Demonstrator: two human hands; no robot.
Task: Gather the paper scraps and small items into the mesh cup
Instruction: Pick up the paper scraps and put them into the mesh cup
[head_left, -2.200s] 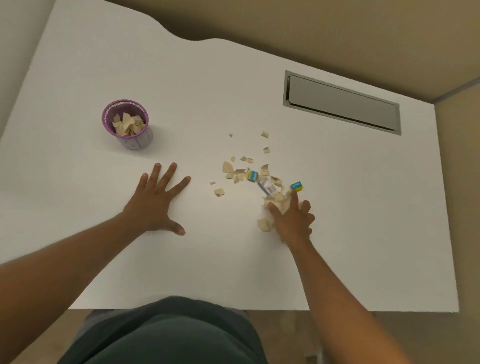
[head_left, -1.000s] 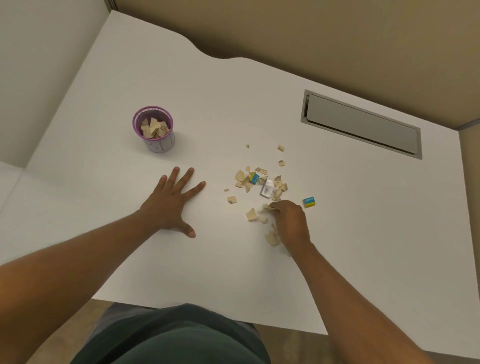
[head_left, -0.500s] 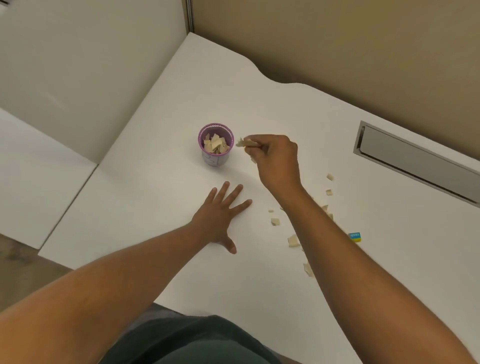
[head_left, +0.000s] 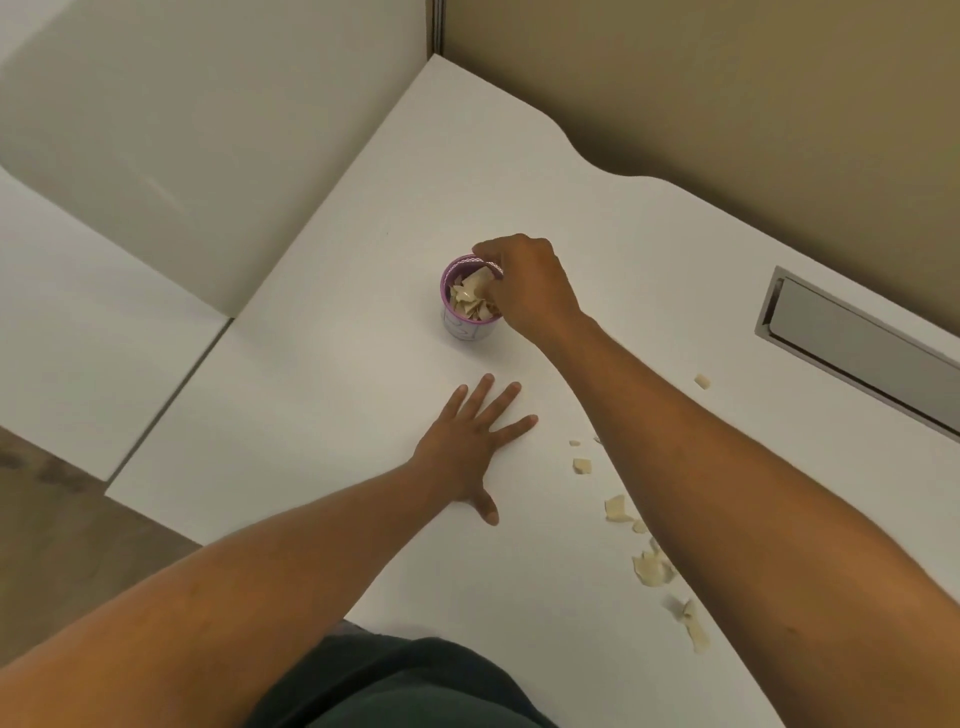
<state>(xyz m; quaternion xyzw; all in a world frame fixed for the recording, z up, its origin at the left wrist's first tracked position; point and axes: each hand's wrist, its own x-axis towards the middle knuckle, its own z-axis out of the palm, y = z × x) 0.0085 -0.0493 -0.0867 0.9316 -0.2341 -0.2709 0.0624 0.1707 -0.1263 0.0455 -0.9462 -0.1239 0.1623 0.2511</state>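
The purple-rimmed mesh cup (head_left: 460, 328) stands upright on the white desk (head_left: 332, 374), filled with beige paper scraps (head_left: 470, 301). My right hand (head_left: 524, 286) hovers over the cup's right rim, fingers pinched on a paper scrap at the cup's mouth. My left hand (head_left: 470, 444) lies flat on the desk, fingers spread, nearer to me than the cup. Several loose scraps (head_left: 652, 566) lie along the left side of my right forearm, one more (head_left: 702, 381) to its right. My forearm hides the rest of the pile.
A grey metal cable hatch (head_left: 852, 348) is set into the desk at the right. A lower white surface (head_left: 78, 332) adjoins the desk on the left. Tan wall panels stand behind. The desk's near edge runs just in front of my body.
My right hand picked up scraps from the pile and carried them left to the cup, now reaching its mouth. My view swung left. The left hand stayed flat.
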